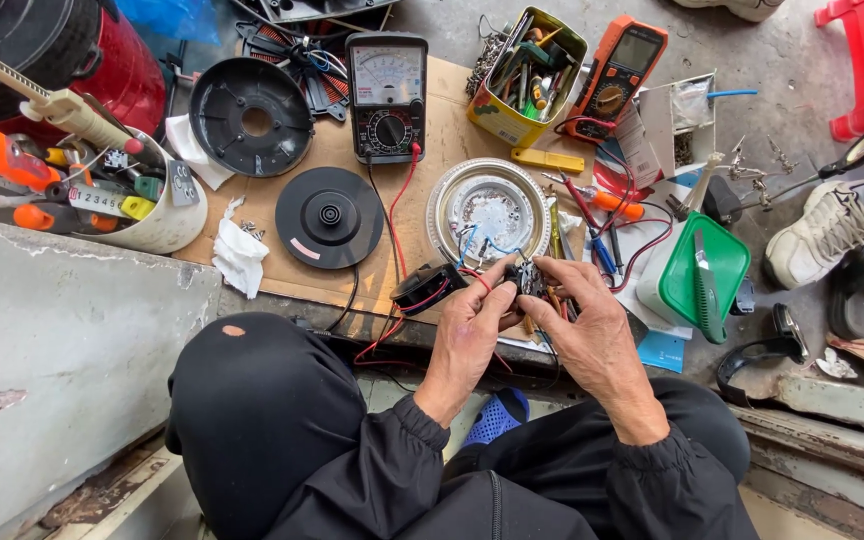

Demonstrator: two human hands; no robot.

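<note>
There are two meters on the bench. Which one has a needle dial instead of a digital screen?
The black meter standing between the black round cover and the yellow tin. The orange meter, right of that tin, has a flat grey screen.

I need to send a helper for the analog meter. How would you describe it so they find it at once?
Start at the brown cardboard sheet on the floor. At its far edge, between the black round shell and the yellow tin, lies the analog meter. Unlike the orange meter, it is black, with a needle scale and a dial.
</note>
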